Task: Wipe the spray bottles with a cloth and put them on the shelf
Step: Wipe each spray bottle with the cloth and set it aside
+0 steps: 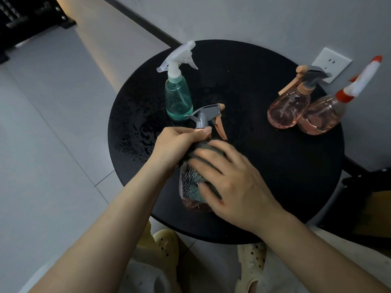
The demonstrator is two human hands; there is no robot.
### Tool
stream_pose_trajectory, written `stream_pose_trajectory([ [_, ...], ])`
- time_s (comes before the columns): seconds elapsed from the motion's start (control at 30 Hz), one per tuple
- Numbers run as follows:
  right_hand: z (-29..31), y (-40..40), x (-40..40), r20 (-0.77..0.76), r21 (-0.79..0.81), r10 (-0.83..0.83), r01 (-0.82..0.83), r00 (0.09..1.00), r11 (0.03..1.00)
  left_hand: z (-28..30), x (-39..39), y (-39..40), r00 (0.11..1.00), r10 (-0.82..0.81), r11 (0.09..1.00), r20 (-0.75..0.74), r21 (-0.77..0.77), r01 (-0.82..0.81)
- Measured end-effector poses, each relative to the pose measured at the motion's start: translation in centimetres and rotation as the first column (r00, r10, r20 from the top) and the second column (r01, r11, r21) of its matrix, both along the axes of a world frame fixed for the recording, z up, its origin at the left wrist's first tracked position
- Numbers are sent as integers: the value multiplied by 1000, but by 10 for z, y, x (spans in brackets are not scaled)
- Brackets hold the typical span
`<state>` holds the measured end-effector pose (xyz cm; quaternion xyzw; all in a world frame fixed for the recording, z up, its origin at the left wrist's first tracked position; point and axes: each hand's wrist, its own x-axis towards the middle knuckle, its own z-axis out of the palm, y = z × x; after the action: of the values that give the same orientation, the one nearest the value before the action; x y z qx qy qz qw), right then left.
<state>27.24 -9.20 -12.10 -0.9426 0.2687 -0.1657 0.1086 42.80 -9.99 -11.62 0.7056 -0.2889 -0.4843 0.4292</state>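
Pink-tinted and clear, the spray bottle being wiped (196, 205) is held over the near part of the round black tabletop (264, 157), its grey spray head with a peach trigger (208, 118) pointing up and away from the person. The left hand (176, 144) grips the bottle at its neck, fingers (203, 132) curled round just under the spray head. The right hand (234, 182) lies over the bottle's body with a grey-green cloth (193, 185) under it; its fingers are spread a little and bent, pressing the cloth against the bottle. Only the bottle's lower end shows below the cloth.

Three more bottles stand on the tabletop. A green bottle (178, 98) with a clear white sprayer is upright just beyond the left hand, and water drops (135, 144) glisten on the surface to its left. Well apart, at the far right edge, a pink bottle with a grey and peach head (288, 108) touches a second pink bottle with a white and red-orange sprayer (323, 115).

A white wall socket (331, 64) sits on the grey wall behind those two. Below the tabletop, pale yellow perforated clogs (250, 265) stand on the light tiled floor (42, 134). A dark piece of furniture (23, 20) fills the upper left corner; what it is cannot be told.
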Motion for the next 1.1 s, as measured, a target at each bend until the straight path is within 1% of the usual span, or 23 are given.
stream_pose_trajectory([
  [0.1, -2, 3, 1, -87, -69, 174, -181, 981, 981, 1, 2, -1, 998, 50, 999, 24, -7, -50],
  [0.2, -6, 9, 2, -156, -100, 330, -347, 931, 932, 3, 4, -2, 995, 69, 998, 70, -2, -69],
  [0.27, -9, 11, 1, -197, -112, 389, -415, 900, 903, 4, 4, -2, 994, 62, 998, 85, -13, -61],
  [0.33, -9, 11, 0, -210, -117, 400, -429, 892, 896, 3, 4, -2, 994, 46, 999, 102, -14, -44],
  [0.43, -5, 7, 0, -164, -129, 348, -370, 923, 920, 3, 5, -4, 993, 23, 1000, 119, 3, -24],
  [0.53, 0, -2, 0, -41, -86, 218, -221, 975, 971, 3, 6, -4, 995, 26, 1000, 99, 12, -27],
  [0.6, 0, -9, -1, 50, 25, 97, -99, 994, 995, 2, 5, -4, 997, 21, 1000, 79, 4, -22],
  [0.67, 1, -14, -3, 138, 213, -43, 13, 989, 977, 4, 6, -3, 999, 7, 1000, 46, 4, -8],
  [0.73, 0, -17, -4, 208, 377, -150, 63, 966, 924, 5, 6, -3, 1000, -4, 1000, 6, 11, 4],
  [0.8, -1, -17, -4, 240, 456, -194, 66, 951, 888, 6, 8, -3, 1000, -13, 1000, -28, 2, 13],
  [0.83, -2, -16, -4, 237, 447, -186, 63, 954, 892, 6, 9, -4, 999, -13, 1000, -29, 1, 13],
  [0.87, -2, -14, -5, 219, 400, -160, 61, 963, 914, 6, 10, -3, 1000, -13, 1000, -24, 1, 13],
  [0.93, -3, -12, -6, 161, 238, -65, 25, 985, 971, 7, 11, -3, 1000, 2, 1000, -22, 0, -2],
  [1.0, -2, -11, -9, 100, 93, 68, -77, 993, 993, 8, 14, -3, 999, 33, 999, -34, -10, -34],
  [1.1, -2, -7, -10, -8, -73, 256, -255, 967, 964, 11, 20, -3, 996, 78, 997, -49, -18, -79],
])
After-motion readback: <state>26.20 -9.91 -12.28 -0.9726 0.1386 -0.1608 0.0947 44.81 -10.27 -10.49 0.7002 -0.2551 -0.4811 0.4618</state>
